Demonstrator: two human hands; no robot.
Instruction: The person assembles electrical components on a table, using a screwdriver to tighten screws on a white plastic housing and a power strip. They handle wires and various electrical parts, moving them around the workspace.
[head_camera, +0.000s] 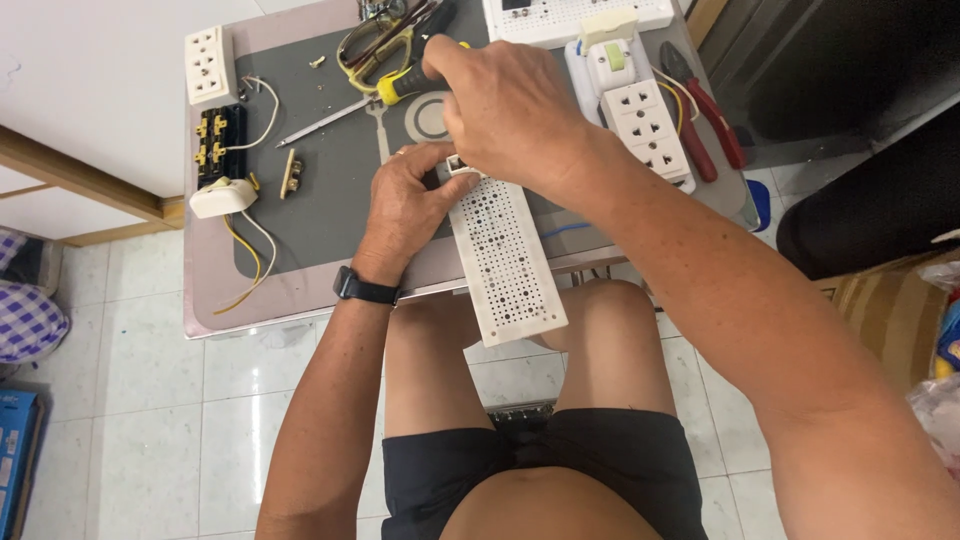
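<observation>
We see a white panel (503, 262) dotted with dark holes, a yellow-and-black screwdriver (412, 78), red-handled pliers (705, 118), yellow and white wires (250, 250), a grey mat (320, 200), black shorts (540, 470) and a black watch (365, 289).

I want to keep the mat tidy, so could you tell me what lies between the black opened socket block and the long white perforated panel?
In the head view, a small brass fitting lies on the grey mat between the socket block and the panel, then the left hand.

Two hands (410, 205), three socket strips (505, 255), one pliers (705, 110).
</observation>
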